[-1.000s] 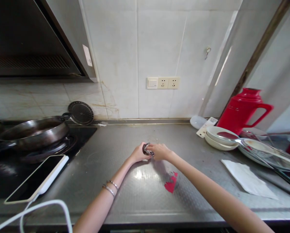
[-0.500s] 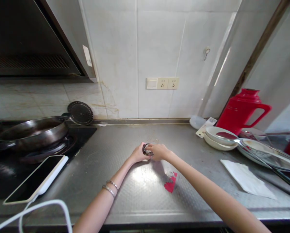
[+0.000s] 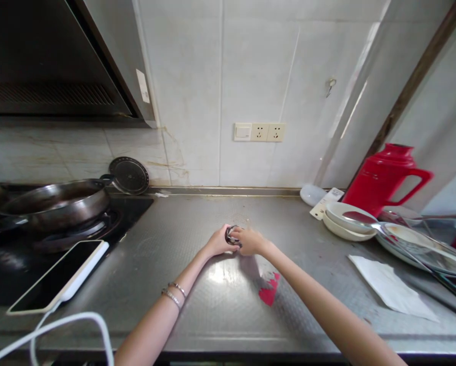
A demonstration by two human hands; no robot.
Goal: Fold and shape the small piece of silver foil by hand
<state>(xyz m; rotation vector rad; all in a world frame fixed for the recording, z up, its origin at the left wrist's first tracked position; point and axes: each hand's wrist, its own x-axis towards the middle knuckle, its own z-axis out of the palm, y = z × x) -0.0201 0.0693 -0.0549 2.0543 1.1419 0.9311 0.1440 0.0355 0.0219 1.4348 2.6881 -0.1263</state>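
Observation:
My left hand (image 3: 218, 242) is wrapped round a small dark, round object with a shiny rim (image 3: 230, 235), low over the steel counter (image 3: 159, 269). From the other side, my right hand (image 3: 251, 241) has its fingers closed at the object's rim and opening. Both hands cover most of it, so its exact kind does not show. On the counter, nearer to me and below my right wrist, is a ragged red patch (image 3: 268, 294). Fine crumbs (image 3: 246, 221) are scattered just beyond my hands.
Left, a steel pan (image 3: 60, 208) sits on the black stove, with a phone (image 3: 60, 277) and its white cable (image 3: 71, 319) closer. Right are stacked bowls (image 3: 342, 231), a large plate (image 3: 414, 254), a red thermos (image 3: 380, 178) and a white napkin (image 3: 391, 290). A range hood (image 3: 52, 66) overhangs left.
The view has shifted slightly, so the surroundings sit a little differently in the frame. My hands keep nearly the same position and grip on the dark object.

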